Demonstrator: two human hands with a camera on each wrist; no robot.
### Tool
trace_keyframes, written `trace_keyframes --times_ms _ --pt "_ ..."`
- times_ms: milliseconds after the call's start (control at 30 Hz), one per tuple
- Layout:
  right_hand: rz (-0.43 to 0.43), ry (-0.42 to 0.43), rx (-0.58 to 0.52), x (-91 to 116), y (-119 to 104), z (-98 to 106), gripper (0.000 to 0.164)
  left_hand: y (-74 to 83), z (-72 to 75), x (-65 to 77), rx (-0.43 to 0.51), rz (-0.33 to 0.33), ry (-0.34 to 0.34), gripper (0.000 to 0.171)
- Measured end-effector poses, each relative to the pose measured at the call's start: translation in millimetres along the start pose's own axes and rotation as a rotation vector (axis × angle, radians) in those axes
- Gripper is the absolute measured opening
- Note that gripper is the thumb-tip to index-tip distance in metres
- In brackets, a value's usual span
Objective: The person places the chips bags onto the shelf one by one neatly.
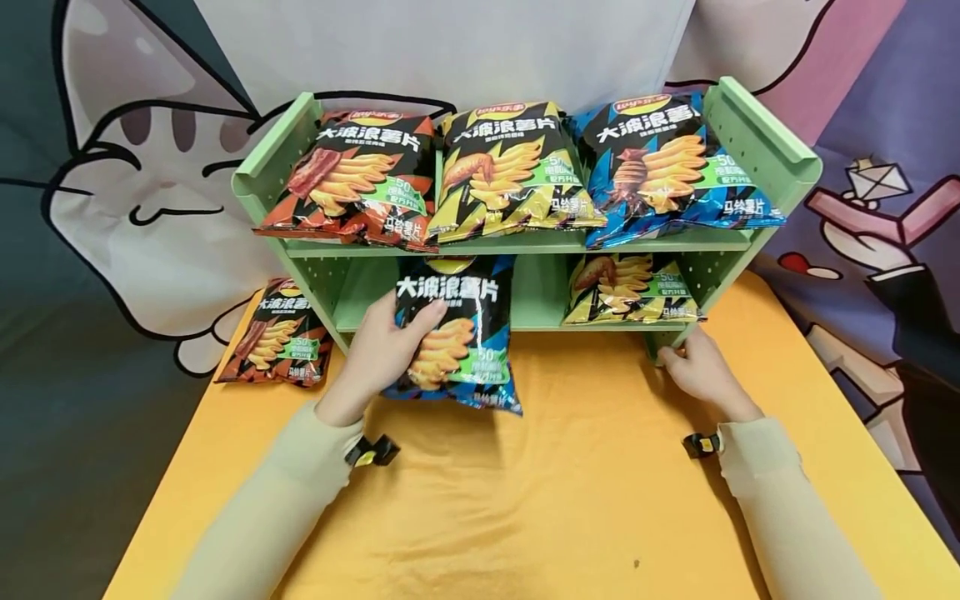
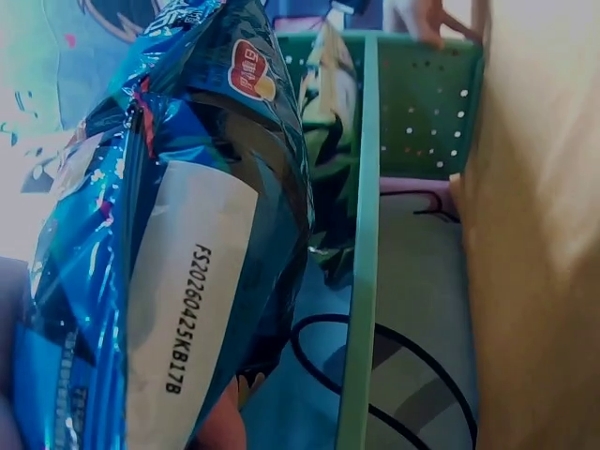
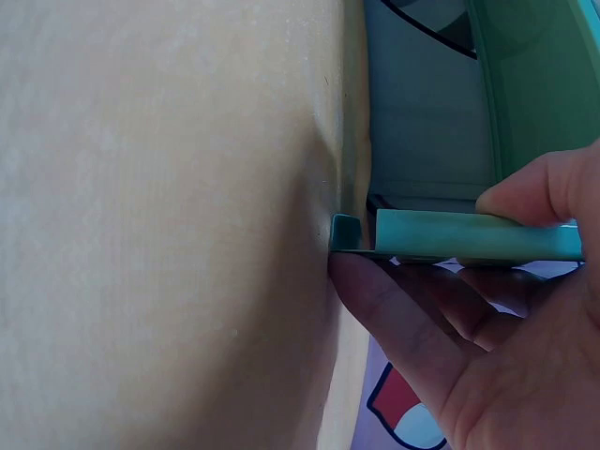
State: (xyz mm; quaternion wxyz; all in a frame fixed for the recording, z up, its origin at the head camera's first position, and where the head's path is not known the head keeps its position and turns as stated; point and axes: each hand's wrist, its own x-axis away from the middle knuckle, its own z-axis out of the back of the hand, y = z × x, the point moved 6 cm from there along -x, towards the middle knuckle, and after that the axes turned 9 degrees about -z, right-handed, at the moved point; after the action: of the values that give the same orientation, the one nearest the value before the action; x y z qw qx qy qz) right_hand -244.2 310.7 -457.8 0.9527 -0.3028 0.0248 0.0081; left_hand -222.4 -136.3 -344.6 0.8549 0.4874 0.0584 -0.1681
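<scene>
My left hand grips a blue bag of potato chips by its left side, thumb on its front. This bag hangs before the lower tier of a green two-tier shelf, left of centre. Its white-labelled back fills much of the left wrist view. With thumb and fingers on opposite faces, my right hand pinches the shelf's lower right side panel. A yellow bag of chips lies on the lower tier at the right.
On the upper tier lie a red bag, a yellow bag and a blue bag of chips. Another red bag leans left of the shelf on the yellow-covered table. A cartoon-printed cloth hangs behind.
</scene>
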Motion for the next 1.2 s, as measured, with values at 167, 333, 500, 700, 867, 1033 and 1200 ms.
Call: trace_keyframes --times_ms 167,333,500,700,867,1033,1200 --pt "0.004 0.004 -0.001 2.1 -1.3 2.3 0.039 -4.6 -17.1 -33.6 0.017 0.085 0.021 0.062" --pt "0.001 -0.004 -0.013 3.7 -3.6 3.4 0.038 -9.6 -35.3 -63.8 0.078 0.126 0.033 0.079" --pt "-0.006 -0.013 -0.011 3.5 -2.7 2.7 0.04 -7.7 -48.2 -89.2 0.095 0.083 0.068 0.064" --pt "-0.017 -0.022 -0.002 1.8 -2.9 1.8 0.034 -12.4 -59.2 -105.8 0.056 0.181 0.042 0.044" --pt "-0.003 -0.002 -0.004 0.7 -1.7 2.2 0.037 -11.5 -65.2 -116.3 0.089 0.117 0.05 0.06" --pt "0.005 0.005 0.0 0.8 -1.4 3.0 0.029 -11.2 -66.5 -116.8 -0.117 0.162 0.005 0.07" --pt "0.011 -0.006 -0.01 2.3 -3.8 3.9 0.017 -11.0 -68.0 -112.1 -0.339 0.293 -0.116 0.075"
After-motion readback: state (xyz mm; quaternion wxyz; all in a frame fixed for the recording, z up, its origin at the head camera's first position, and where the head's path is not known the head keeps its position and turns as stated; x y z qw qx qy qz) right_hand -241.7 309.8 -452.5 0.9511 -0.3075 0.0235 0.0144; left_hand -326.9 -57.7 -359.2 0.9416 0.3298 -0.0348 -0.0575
